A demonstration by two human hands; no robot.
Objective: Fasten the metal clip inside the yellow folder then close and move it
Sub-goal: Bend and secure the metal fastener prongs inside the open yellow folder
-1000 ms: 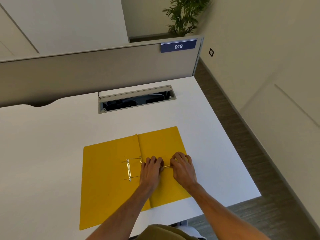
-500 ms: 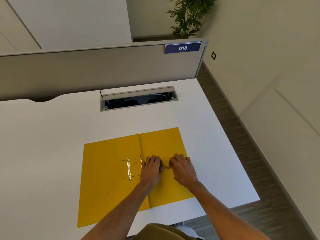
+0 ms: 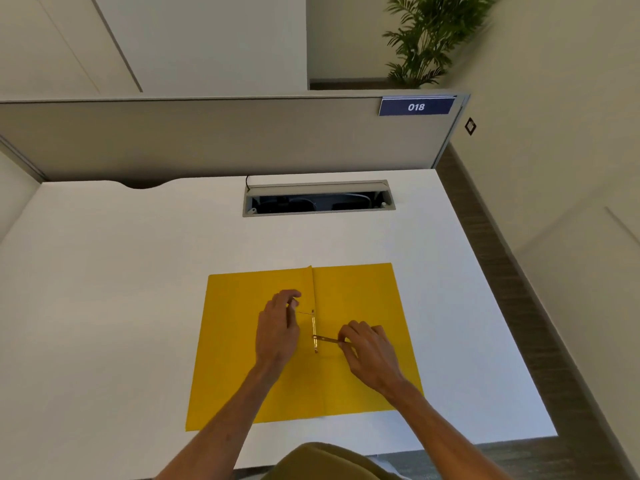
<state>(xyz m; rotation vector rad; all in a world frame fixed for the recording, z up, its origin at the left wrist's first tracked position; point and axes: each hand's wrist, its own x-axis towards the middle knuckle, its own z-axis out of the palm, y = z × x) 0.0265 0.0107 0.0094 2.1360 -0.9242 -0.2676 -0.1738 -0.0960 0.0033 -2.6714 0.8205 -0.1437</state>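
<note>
White desk [image 3: 104, 306] bears open yellow folder [image 3: 235, 341] — right hand [image 3: 369, 353] pinches metal clip [image 3: 323, 338], left hand [image 3: 278, 329] loose.

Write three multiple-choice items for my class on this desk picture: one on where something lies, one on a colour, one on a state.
1. Where does the open cable tray sit?
A. beyond the folder, near the divider
B. at the desk's near edge
C. on the floor

2. What colour is the folder?
A. blue
B. yellow
C. red

3. How is the folder?
A. closed
B. standing upright
C. open flat

Answers: 1 A, it lies between folder and grey divider. 2 B, both leaves are yellow. 3 C, the left hand and right hand work the metal clip inside.
</note>
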